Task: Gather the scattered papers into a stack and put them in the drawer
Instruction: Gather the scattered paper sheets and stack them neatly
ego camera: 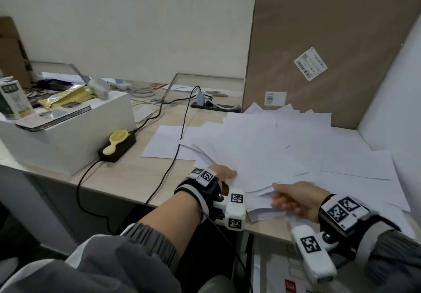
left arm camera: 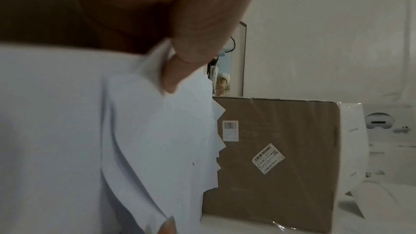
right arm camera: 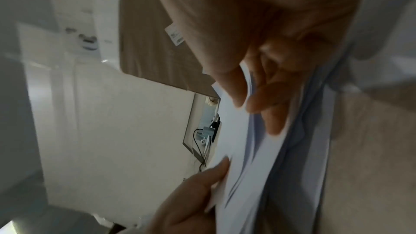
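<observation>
- The papers (ego camera: 268, 147) lie fanned out in a loose, overlapping spread across the right half of the desk (ego camera: 127, 178), their far corners reaching the foot of the big cardboard box (ego camera: 319, 49).
- Left hand (ego camera: 222, 174) is at the near left edge of the spread, close to the front of the desk; the thumb lies on top of the sheets and the rest of the fingers go out of sight beneath them.
- From the left wrist view, the thumb (left arm camera: 191, 45) presses down on the top sheet while a fingertip shows under the bundle's lower edge, so this hand is pinching the papers.
- Right hand (ego camera: 296, 199) is at the near right of the spread, just beside the left hand, with a bundle of sheets between them.
- In the right wrist view, the fingers (right arm camera: 270, 99) curl round the edge of several layered sheets, thumb on one face and fingertips on the other: a firm grasp on the papers.
- More sheets lie flat on the desk, beyond and to the right of both hands.
- One sheet sits apart at the left of the spread, with a black cable (ego camera: 180, 133) running over it.
- A yellow hairbrush (ego camera: 116, 141) rests on a black power brick (ego camera: 118, 148), well to the left of the papers.
- No drawer can be made out for certain.
</observation>
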Available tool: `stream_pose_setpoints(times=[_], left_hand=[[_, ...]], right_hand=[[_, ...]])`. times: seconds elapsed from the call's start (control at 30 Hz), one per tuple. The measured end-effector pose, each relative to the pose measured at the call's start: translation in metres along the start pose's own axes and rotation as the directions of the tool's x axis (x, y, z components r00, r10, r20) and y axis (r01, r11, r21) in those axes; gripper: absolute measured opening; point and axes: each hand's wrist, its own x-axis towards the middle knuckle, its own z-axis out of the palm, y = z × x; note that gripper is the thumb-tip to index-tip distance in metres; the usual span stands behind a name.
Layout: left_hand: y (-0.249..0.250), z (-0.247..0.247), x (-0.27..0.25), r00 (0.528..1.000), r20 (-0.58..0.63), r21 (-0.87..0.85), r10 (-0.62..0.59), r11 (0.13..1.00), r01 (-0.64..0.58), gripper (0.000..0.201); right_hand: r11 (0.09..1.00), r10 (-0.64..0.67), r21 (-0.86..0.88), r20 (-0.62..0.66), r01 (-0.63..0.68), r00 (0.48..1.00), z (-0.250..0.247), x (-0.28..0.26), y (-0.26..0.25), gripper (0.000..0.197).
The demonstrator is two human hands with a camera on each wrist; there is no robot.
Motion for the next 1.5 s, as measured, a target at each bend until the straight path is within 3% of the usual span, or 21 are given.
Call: stream_pose_setpoints(times=[0.03, 0.07, 0.1, 0.2, 0.27, 0.3, 0.37, 0.43, 0.5, 0.57, 0.63, 0.77, 0.87, 0.93, 1.0, 1.07, 1.17, 1.23, 1.3, 1.4, 1.5], left_hand=[[0.003, -0.003, -0.006, 0.994, -0.101, 0.09, 0.034, 0.996, -0.025, 0.031], [0.005, -0.005, -0.006, 0.988, -0.113, 0.248, 0.105, 0.966, -0.075, 0.029], [0.007, -0.008, -0.005, 0.983, -0.104, 0.291, 0.154, 0.949, -0.118, 0.032], [0.002, -0.02, 0.0, 0.948, -0.195, 0.378, 0.252, 0.911, -0.164, 0.031], [0.0, -0.027, 0.002, 0.935, -0.245, 0.13, 0.256, 0.964, -0.23, 0.025], [0.0, -0.031, 0.002, 0.932, -0.252, -0.07, 0.26, 0.956, -0.286, 0.027], [0.003, -0.038, -0.001, 0.925, -0.227, -0.246, 0.303, 0.902, -0.356, 0.035], [0.014, -0.042, -0.007, 0.909, -0.174, -0.289, 0.379, 0.862, -0.415, 0.038], [0.027, -0.047, -0.012, 0.881, -0.114, -0.325, 0.459, 0.821, -0.47, 0.029], [0.038, -0.052, -0.015, 0.857, -0.052, -0.365, 0.513, 0.789, -0.494, 0.027], [0.048, -0.054, -0.014, 0.851, -0.034, -0.39, 0.524, 0.777, -0.494, 0.033], [0.056, -0.043, -0.005, 0.85, -0.2, -0.448, 0.487, 0.726, -0.521, 0.055], [0.066, -0.029, -0.003, 0.839, -0.303, -0.462, 0.452, 0.7, -0.544, 0.029], [0.079, -0.031, -0.003, 0.813, -0.338, -0.453, 0.474, 0.676, -0.582, 0.025], [0.09, -0.038, -0.003, 0.784, -0.292, -0.464, 0.547, 0.636, -0.617, 0.031], [0.089, -0.041, 0.0, 0.774, -0.198, -0.485, 0.602, 0.626, -0.611, 0.046], [0.071, -0.034, 0.009, 0.797, -0.134, -0.43, 0.589, 0.69, -0.582, 0.061], [0.059, -0.027, 0.017, 0.818, -0.141, -0.384, 0.558, 0.731, -0.565, 0.064], [0.054, -0.024, 0.021, 0.853, -0.174, -0.375, 0.492, 0.768, -0.519, 0.053], [0.059, -0.024, 0.022, 0.869, -0.25, -0.324, 0.427, 0.809, -0.49, 0.034], [0.064, -0.03, 0.022, 0.873, -0.24, -0.259, 0.425, 0.838, -0.48, 0.036]], right_hand=[[0.992, 0.001, -0.122, 0.002, 0.0, 1.0, -0.006, -0.005, -0.002, 0.033], [0.974, -0.012, -0.226, -0.019, 0.007, 1.0, -0.014, -0.01, -0.005, 0.036], [0.956, -0.042, -0.292, -0.056, 0.024, 0.998, -0.024, -0.013, -0.007, 0.038], [0.961, -0.192, -0.241, -0.234, 0.135, 0.953, -0.058, -0.011, -0.014, 0.036], [0.955, -0.261, -0.211, -0.275, 0.207, 0.925, -0.074, -0.01, -0.023, 0.044], [0.945, -0.294, -0.22, -0.254, 0.241, 0.922, -0.078, -0.009, -0.028, 0.052], [0.931, -0.341, -0.202, -0.183, 0.304, 0.922, -0.081, -0.007, -0.039, 0.068], [0.931, -0.362, -0.079, -0.11, 0.355, 0.926, -0.08, -0.007, -0.053, 0.071], [0.903, -0.417, 0.097, -0.044, 0.42, 0.908, -0.076, -0.01, -0.071, 0.053], [0.835, -0.493, 0.238, -0.074, 0.496, 0.867, -0.073, -0.016, -0.086, 0.026], [0.78, -0.54, 0.284, -0.146, 0.558, 0.829, -0.069, -0.016, -0.092, 0.02], [0.724, -0.563, 0.259, -0.314, 0.639, 0.765, -0.048, -0.007, -0.078, 0.014], [0.68, -0.567, 0.227, -0.44, 0.697, 0.696, -0.035, -0.003, -0.077, 0.017], [0.635, -0.584, 0.24, -0.474, 0.735, 0.659, -0.037, -0.004, -0.086, 0.021], [0.616, -0.601, 0.267, -0.45, 0.741, 0.661, -0.04, -0.009, -0.094, 0.019], [0.656, -0.572, 0.31, -0.39, 0.688, 0.721, -0.041, -0.005, -0.091, 0.014], [0.754, -0.454, 0.376, -0.293, 0.538, 0.841, -0.037, 0.013, -0.073, 0.051], [0.785, -0.417, 0.38, -0.26, 0.489, 0.871, -0.032, 0.021, -0.063, 0.051], [0.761, -0.43, 0.408, -0.265, 0.504, 0.863, -0.031, 0.021, -0.061, 0.039], [0.692, -0.455, 0.415, -0.384, 0.591, 0.803, -0.042, 0.02, -0.066, 0.062], [0.718, -0.465, 0.274, -0.495, 0.64, 0.734, -0.069, 0.012, -0.076, 0.018]])
